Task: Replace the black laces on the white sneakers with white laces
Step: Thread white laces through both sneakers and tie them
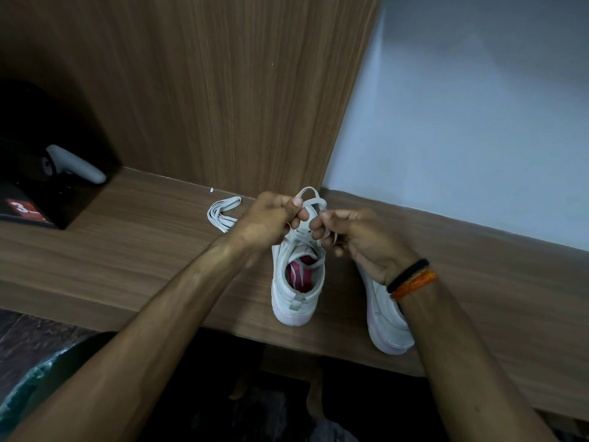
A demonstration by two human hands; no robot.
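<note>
Two hands, left hand point(271, 218) and right hand point(357, 237), each pinching the white lace point(310, 199) over the middle sneaker point(298, 282) on the counter point(127, 250), likely for tying. Spare lace point(221, 212) lying far left.

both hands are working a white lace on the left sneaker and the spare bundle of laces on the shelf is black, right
Not quite: the spare bundle of laces is white, not black, as the head view shows. The rest holds: left hand and right hand both pinch the white lace on the left sneaker.
</note>
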